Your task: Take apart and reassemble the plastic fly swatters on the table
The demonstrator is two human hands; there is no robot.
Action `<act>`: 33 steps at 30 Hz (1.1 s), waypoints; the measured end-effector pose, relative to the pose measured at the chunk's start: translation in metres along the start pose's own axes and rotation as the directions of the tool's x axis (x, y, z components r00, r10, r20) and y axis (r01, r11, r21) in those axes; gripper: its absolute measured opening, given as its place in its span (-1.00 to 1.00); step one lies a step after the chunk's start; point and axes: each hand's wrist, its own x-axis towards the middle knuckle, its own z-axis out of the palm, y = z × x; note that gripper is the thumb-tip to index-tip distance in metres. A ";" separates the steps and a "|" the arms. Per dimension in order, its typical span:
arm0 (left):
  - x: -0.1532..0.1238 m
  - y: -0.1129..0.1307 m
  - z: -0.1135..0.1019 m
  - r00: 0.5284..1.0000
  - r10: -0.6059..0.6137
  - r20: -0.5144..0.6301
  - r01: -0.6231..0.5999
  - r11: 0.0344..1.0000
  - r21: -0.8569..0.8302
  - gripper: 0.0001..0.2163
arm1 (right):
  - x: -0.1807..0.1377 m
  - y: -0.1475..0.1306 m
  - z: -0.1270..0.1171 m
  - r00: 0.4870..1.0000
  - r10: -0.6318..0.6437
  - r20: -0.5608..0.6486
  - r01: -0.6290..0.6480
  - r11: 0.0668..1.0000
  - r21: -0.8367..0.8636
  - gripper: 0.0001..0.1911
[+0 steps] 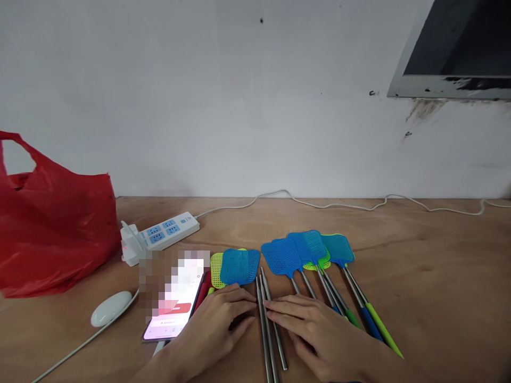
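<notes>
Between my two hands several thin metal rods [268,325] lie side by side on the wooden table, pointing away from me. My left hand [223,325] is at their left side, its fingers apart and its fingertips close to the rods. From the right, my right hand [313,327] reaches in with stretched fingers, the tips at the rightmost rod. Just beyond my left hand are fly swatter heads [240,267], blue over yellow-green. Past my right hand lie more fly swatters [282,257] with blue and green mesh heads, metal shafts and coloured grips; my right hand hides part of them.
A lit phone [170,324], partly pixelated, lies left of my left hand. Behind it is a white power strip [165,231] with a plugged-in adapter. A white mouse-shaped object [110,308] and a red plastic bag [59,229] are farther left. A thin cable [331,206] runs along the wall.
</notes>
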 end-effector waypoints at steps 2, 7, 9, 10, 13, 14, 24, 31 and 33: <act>0.000 0.000 0.000 1.000 -0.002 0.004 0.002 1.000 -0.001 -0.73 | -0.001 0.001 0.003 0.999 -0.018 -0.045 0.019 1.000 0.018 -0.40; 0.000 0.001 0.000 1.000 -0.009 0.004 0.009 1.000 -0.006 -0.73 | -0.003 0.004 0.007 0.996 -0.055 -0.063 0.055 0.998 -0.006 -0.55; 0.000 0.001 0.000 1.000 -0.009 0.008 0.009 1.000 -0.007 -0.73 | -0.004 0.005 0.008 0.996 -0.064 -0.065 0.063 0.998 -0.023 -0.59; 0.000 0.001 0.000 1.000 -0.008 0.009 0.008 1.000 -0.005 -0.74 | -0.004 0.005 0.008 0.995 -0.072 -0.069 0.070 0.997 -0.026 -0.60; 0.001 0.001 0.000 1.000 -0.014 0.020 0.014 1.000 0.000 -0.76 | -0.005 0.006 0.008 0.991 -0.105 -0.082 0.103 0.994 -0.027 -0.56; 0.001 0.001 0.000 1.000 -0.014 0.023 0.014 1.000 0.000 -0.76 | -0.006 0.007 0.009 0.989 -0.119 -0.087 0.117 0.993 -0.029 -0.53; 0.002 0.004 -0.001 0.998 -0.050 0.032 0.050 0.999 -0.005 -0.89 | -0.007 0.003 0.026 0.987 -0.090 -0.132 0.081 0.994 -0.068 -0.45; -0.007 0.005 -0.008 0.981 -0.031 0.190 0.035 0.999 -0.016 -0.81 | -0.004 0.004 0.022 0.989 -0.036 -0.146 0.029 0.998 -0.056 -0.50; -0.009 0.006 -0.007 0.978 0.031 0.208 -0.025 0.999 -0.029 -0.72 | -0.004 0.007 0.018 0.987 -0.042 -0.154 0.032 0.997 -0.064 -0.49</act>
